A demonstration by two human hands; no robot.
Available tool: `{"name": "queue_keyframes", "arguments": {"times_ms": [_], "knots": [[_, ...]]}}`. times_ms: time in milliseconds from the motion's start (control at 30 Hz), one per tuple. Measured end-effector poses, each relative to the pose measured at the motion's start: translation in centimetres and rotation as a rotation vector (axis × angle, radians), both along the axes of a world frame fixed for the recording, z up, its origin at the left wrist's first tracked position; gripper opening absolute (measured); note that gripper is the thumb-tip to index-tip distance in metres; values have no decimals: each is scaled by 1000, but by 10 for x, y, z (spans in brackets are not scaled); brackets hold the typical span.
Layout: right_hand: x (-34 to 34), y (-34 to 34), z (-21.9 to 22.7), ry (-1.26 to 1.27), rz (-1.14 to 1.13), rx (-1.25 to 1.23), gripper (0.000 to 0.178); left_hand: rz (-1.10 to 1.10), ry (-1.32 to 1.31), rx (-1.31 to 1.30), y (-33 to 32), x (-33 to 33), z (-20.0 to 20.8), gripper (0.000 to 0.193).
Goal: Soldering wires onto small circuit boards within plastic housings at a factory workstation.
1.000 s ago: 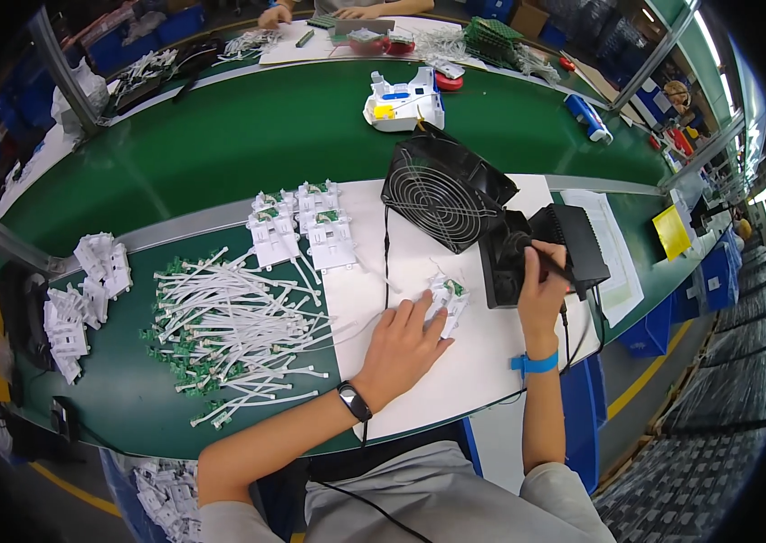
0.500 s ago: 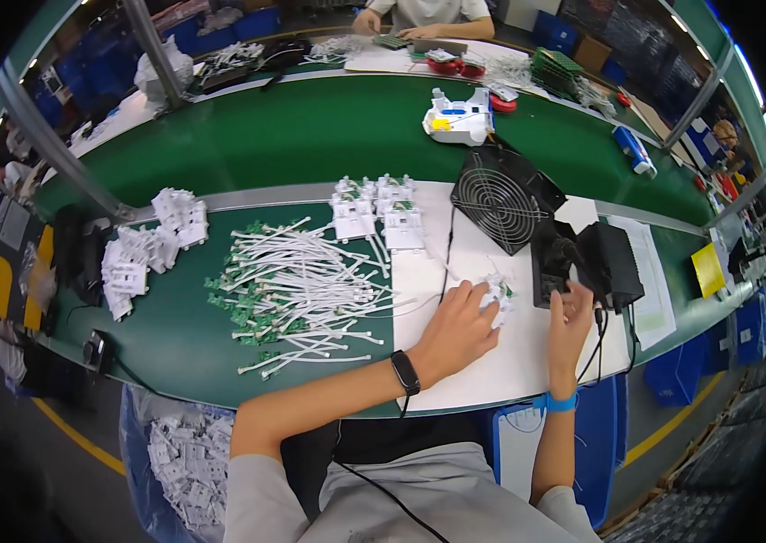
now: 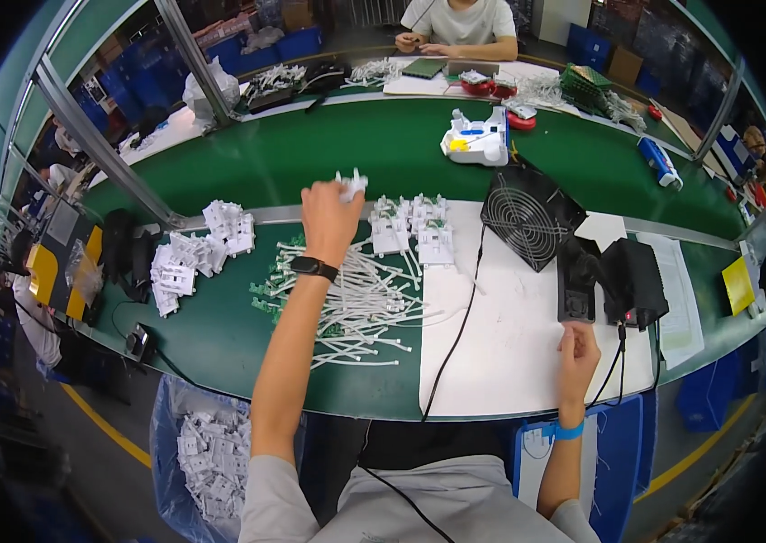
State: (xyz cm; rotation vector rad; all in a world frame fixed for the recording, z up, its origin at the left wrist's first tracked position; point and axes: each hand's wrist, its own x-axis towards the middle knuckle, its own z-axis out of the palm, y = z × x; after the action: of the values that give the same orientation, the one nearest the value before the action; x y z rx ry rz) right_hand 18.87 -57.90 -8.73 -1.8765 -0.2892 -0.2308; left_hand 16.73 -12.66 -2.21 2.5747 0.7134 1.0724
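Note:
My left hand is stretched out over the back edge of the bench, its fingers closed on a white plastic housing. Beneath that arm spreads a heap of white cables with small green circuit boards at their ends. Just right of the held piece stand several similar white housings with wires. My right hand is curled, fingertips together, at the near end of a black holder; whatever it may pinch is hidden.
A black fan with a wire guard stands behind the white sheet. Beside the holder is a black box with cords. White housings are piled at left, more fill a lined bin below. A person sits across.
My left hand has moved from the white sheet to the far left, carrying the white housing. My right hand has drawn nearer to me, its fingers now closed. The view has shifted slightly.

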Motion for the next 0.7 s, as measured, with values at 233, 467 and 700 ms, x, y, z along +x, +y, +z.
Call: {"name": "queue_keyframes", "arguments": {"times_ms": [233,467,700], "knots": [[-7,-2,4,8,-4,-34,11,9,116,-66,-12,5,-47,32],[2,-3,-9,61,33,66,13,-51,164,-25,3,-15,-60,24],[8,-10,-17,104,94,64,15,-85,179,29,-17,-33,-54,22]]}}
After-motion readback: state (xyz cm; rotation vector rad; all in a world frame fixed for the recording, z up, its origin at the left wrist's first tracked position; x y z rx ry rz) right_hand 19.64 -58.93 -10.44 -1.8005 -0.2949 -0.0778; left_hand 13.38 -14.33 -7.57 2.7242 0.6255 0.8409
